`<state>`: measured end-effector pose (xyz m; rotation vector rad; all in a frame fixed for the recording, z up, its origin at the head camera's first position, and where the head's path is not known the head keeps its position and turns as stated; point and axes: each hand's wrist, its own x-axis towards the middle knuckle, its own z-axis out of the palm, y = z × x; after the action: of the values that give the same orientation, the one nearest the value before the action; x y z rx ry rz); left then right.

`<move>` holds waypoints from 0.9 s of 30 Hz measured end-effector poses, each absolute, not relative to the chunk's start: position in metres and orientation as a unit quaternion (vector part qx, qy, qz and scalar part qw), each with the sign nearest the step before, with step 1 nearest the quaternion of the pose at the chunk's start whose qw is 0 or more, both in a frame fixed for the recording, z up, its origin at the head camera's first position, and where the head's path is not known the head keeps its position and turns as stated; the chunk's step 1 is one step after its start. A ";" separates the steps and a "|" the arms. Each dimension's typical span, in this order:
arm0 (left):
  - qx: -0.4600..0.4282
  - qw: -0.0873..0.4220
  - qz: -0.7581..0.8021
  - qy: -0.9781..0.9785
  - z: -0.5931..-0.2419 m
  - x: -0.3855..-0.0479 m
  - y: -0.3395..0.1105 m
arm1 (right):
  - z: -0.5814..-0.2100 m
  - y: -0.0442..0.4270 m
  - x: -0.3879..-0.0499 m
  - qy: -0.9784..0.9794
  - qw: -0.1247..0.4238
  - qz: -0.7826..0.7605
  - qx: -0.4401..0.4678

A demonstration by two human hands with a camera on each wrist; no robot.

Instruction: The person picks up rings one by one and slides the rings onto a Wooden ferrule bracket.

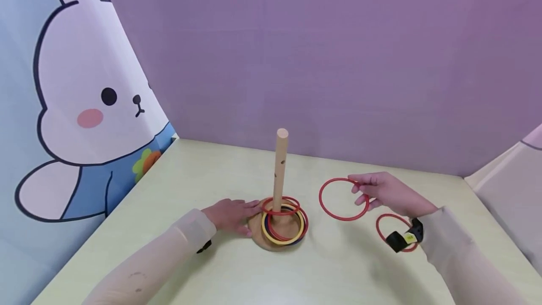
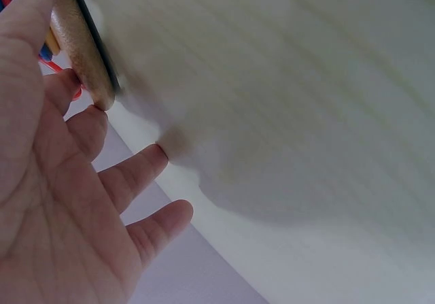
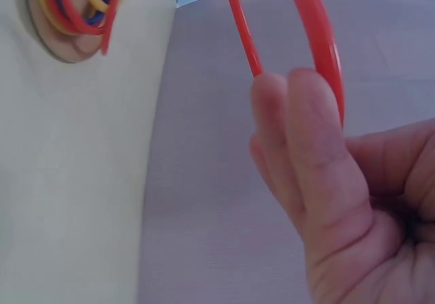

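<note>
A round wooden base (image 1: 258, 232) with an upright wooden peg (image 1: 280, 168) stands on the table. Several rings lie round the peg: a yellow ring (image 1: 266, 235), red ones and a dark blue one, with a red ring (image 1: 271, 212) on top. My left hand (image 1: 232, 215) rests at the left edge of the base, its fingers spread and touching the rim, as the left wrist view also shows. To the right of the peg, my right hand (image 1: 387, 193) pinches a red ring (image 1: 323, 205) between thumb and fingers, above the table.
Another red ring (image 1: 378, 226) lies on the table below the right wrist, partly hidden by the wrist camera (image 1: 404, 237). A purple cloth (image 1: 322, 60) hangs behind the table (image 1: 211, 168). At the left hangs a rabbit-print curtain (image 1: 84, 69).
</note>
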<state>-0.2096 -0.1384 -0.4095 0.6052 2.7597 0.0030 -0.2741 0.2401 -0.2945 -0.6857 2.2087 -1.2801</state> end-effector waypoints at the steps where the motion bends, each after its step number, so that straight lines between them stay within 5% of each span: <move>1: 0.213 0.157 0.004 0.964 -0.409 -0.209 -0.139 | -0.291 0.240 -0.274 0.811 0.242 -0.466 -0.256; 27: 0.215 0.151 0.003 0.965 -0.411 -0.209 -0.140 | -0.228 0.215 -0.264 0.783 0.147 -0.566 -0.213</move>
<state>-0.2090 -0.1396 -0.4111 0.6168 2.7700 0.0077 -0.2639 0.2153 -0.2284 -0.6117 2.2515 -1.6294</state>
